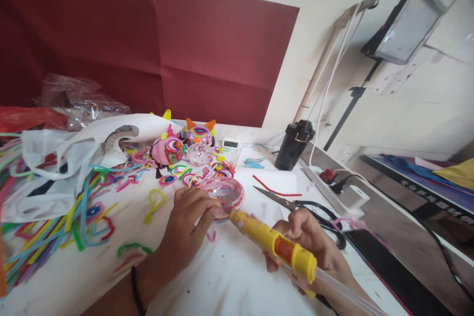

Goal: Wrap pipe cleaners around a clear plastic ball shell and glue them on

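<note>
left hand (190, 217) pinching clear ball (224, 193) wound with pink strip | right hand (314, 244) clenched round yellow glue gun (272, 242), nozzle at ball | scissors (296, 203) just right of ball; black bottle (294, 144) beyond

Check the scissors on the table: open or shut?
Open. The scissors lie flat on the white table, blades spread into a narrow V pointing left, just beyond the right hand holding the yellow glue gun.

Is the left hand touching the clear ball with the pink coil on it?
Touching. The head view shows the left hand with its fingertips pressed on the near edge of the clear ball.
</note>
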Available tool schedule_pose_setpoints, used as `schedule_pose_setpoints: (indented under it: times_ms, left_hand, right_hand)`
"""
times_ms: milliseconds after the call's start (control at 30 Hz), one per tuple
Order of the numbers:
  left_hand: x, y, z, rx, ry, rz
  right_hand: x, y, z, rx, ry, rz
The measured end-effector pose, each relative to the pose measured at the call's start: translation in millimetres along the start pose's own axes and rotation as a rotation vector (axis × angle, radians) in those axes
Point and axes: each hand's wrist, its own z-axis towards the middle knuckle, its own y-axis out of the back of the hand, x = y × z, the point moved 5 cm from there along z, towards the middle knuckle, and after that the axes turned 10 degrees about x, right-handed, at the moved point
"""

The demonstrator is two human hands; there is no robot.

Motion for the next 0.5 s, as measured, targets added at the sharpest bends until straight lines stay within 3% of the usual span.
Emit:
schedule_pose_setpoints:
  times_ms: [267, 500]
  left_hand:
    - [-3.0, 0.6, 1.1, -0.006, -0.01, 0.008]
    - [-3.6, 0.5, 1.7, 0.009, -0.011, 0.013]
  right_hand:
    - [2.2, -3.1, -2.9, -0.097, 0.03, 0.046]
    - [2.9, -1.3, -3.9, -0.015, 0.078, 0.003]
